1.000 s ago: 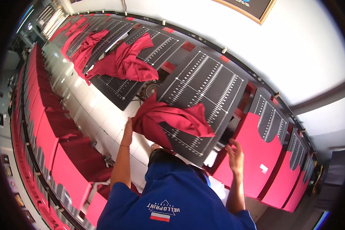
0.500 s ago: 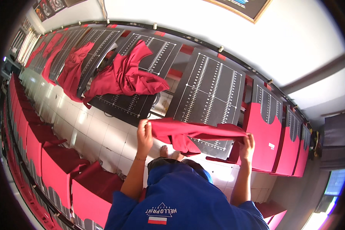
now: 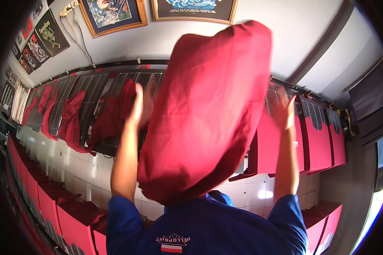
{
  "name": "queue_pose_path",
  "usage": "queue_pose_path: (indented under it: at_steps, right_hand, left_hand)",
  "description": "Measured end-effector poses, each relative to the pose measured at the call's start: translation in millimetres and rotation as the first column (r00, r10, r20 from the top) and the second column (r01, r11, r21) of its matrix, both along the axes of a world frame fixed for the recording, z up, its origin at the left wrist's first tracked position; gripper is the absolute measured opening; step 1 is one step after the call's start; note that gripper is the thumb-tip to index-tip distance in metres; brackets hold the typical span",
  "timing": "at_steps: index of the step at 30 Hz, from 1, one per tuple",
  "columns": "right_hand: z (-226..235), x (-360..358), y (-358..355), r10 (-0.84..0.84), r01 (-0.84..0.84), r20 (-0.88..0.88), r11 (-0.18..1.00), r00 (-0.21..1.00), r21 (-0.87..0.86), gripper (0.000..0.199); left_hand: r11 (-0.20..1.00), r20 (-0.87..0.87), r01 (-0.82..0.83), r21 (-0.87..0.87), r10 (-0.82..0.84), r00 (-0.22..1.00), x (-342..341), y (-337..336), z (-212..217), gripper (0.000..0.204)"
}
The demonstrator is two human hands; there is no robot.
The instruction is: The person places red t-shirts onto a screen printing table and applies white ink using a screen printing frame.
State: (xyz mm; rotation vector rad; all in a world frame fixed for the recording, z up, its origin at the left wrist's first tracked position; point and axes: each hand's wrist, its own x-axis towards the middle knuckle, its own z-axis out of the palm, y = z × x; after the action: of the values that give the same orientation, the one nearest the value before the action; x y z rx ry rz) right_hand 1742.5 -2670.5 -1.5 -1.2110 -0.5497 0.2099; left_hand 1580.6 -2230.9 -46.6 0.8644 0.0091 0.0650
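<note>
A red T-shirt [image 3: 206, 106] is billowed out in the air in front of me, between my two hands, and hides the board behind it. My left hand [image 3: 141, 106] is raised at the shirt's left side, fingers stretched out; whether it touches the cloth I cannot tell. On the other side, my right hand [image 3: 285, 111] is up with its fingers apart, separated from the shirt by a gap. Both hands are somewhat blurred by motion.
Left along the wall, dark ruled boards [image 3: 89, 85] carry crumpled red shirts [image 3: 71, 119]. Red shirts [image 3: 274, 148] are fitted over boards at the right. Another row of red-covered boards [image 3: 78, 216] runs along the lower left. Framed pictures [image 3: 195, 10] hang on the wall.
The T-shirt went from a bunched strip stretched low between both hands to a puffed-out shape high in front of me. Both hands rose and let go of it. My view tilted up.
</note>
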Motion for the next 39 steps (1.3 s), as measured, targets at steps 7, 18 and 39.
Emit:
queue_pose_path:
  at_steps: [7, 18, 39]
  right_hand:
    - [-241, -195, -28, 0.155, -0.28, -0.724, 0.958, 0.673, -0.055, 0.077]
    - [-242, -268, -74, 0.179, -0.045, -0.802, 0.981, 0.569, 0.187, 0.067]
    - [-9, -59, -40, -0.006, 0.191, -0.337, 0.834, 0.942, 0.517, 0.057]
  left_hand:
    - [0.973, -0.351, 0.12, -0.197, -0.184, 0.918, -235, -101, -193, 0.072]
    - [0.996, -0.25, 0.041, -0.081, -0.06, 0.966, -227, -109, -73, 0.037]
    - [0.963, -0.027, -0.252, 0.097, 0.255, 0.966, 3, 1, 45, 0.044]
